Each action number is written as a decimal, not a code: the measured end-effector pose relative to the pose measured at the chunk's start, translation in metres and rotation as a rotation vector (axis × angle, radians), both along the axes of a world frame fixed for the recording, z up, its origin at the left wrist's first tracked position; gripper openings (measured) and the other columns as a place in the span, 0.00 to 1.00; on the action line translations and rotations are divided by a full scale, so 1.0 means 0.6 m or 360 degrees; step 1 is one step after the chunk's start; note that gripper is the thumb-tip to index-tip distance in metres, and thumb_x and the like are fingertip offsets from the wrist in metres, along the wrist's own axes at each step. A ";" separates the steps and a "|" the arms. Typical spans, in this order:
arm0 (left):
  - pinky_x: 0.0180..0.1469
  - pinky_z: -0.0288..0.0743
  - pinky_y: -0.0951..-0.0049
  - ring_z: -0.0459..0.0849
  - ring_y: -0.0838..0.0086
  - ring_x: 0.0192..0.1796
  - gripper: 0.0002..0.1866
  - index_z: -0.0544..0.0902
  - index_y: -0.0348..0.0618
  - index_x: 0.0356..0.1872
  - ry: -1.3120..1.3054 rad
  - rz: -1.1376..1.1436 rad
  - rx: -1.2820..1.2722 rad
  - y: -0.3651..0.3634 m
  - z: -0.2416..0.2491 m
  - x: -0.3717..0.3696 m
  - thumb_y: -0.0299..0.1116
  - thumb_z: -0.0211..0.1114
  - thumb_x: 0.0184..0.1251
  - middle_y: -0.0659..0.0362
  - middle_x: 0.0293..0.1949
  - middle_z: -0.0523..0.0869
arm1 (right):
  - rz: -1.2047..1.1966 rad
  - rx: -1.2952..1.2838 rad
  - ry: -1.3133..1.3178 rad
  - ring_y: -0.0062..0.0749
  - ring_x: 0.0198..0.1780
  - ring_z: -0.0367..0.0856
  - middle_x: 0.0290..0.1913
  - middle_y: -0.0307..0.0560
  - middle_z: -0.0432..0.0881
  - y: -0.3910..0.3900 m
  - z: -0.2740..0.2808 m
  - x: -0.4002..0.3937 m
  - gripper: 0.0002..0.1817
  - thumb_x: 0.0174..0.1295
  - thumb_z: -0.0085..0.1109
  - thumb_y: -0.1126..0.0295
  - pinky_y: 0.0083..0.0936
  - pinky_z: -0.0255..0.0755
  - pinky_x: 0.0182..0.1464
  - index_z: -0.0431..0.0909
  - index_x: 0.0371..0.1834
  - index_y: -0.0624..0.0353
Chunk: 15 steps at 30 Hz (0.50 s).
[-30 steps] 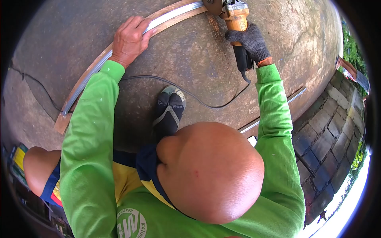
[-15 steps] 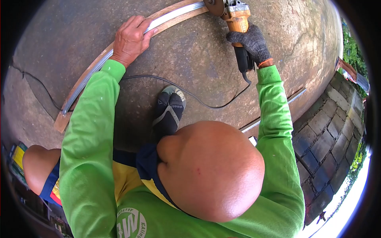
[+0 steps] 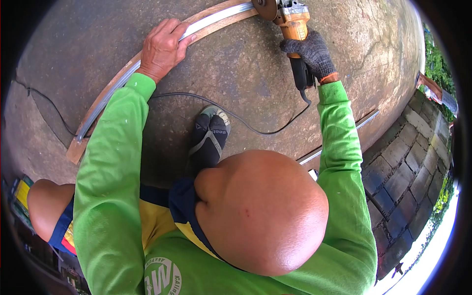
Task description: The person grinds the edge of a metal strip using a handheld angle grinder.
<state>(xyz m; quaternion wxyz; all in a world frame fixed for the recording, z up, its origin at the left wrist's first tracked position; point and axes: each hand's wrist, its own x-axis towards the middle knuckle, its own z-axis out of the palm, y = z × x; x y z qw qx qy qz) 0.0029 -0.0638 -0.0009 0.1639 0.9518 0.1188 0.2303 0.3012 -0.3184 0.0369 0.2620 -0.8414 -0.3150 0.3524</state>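
From the head view, I'd want the metal strip (image 3: pixel 216 20) pinned flat on its board (image 3: pixel 74 152), nine to twelve o'clock, and the grinder (image 3: pixel 295 29) steady. The left hand (image 3: pixel 164 49), at eleven, pinches strip and board, arm outstretched; the gloved right hand (image 3: pixel 314 55), past one, wraps the grinder's handle. Disc (image 3: pixel 266 8) contact: hard to tell.

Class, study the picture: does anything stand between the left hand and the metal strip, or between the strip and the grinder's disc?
Nothing visible does. The left hand grips the metal strip directly; the disc of the grinder is at the strip's visible end. Whether they touch is unclear.
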 end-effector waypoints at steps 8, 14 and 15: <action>0.48 0.81 0.60 0.85 0.58 0.44 0.15 0.86 0.40 0.47 0.0005 0.0002 -0.0001 -0.001 -0.001 0.000 0.36 0.74 0.64 0.55 0.38 0.82 | 0.0009 -0.0035 -0.0027 0.35 0.35 0.90 0.35 0.50 0.90 0.002 0.008 -0.003 0.35 0.47 0.81 0.45 0.33 0.83 0.41 0.85 0.49 0.61; 0.47 0.82 0.60 0.85 0.58 0.44 0.14 0.86 0.40 0.47 -0.0012 -0.0004 0.0009 0.000 -0.001 0.001 0.36 0.74 0.64 0.55 0.38 0.82 | 0.0005 -0.0015 -0.0028 0.35 0.35 0.90 0.35 0.49 0.90 0.001 0.000 0.001 0.34 0.46 0.81 0.45 0.33 0.83 0.41 0.85 0.48 0.61; 0.47 0.82 0.60 0.85 0.58 0.44 0.14 0.86 0.40 0.47 -0.0013 -0.0004 0.0016 0.000 -0.001 0.001 0.36 0.74 0.64 0.55 0.38 0.82 | -0.0006 -0.0012 -0.0015 0.35 0.35 0.90 0.35 0.49 0.90 0.002 0.002 0.000 0.34 0.47 0.81 0.45 0.34 0.83 0.41 0.85 0.48 0.61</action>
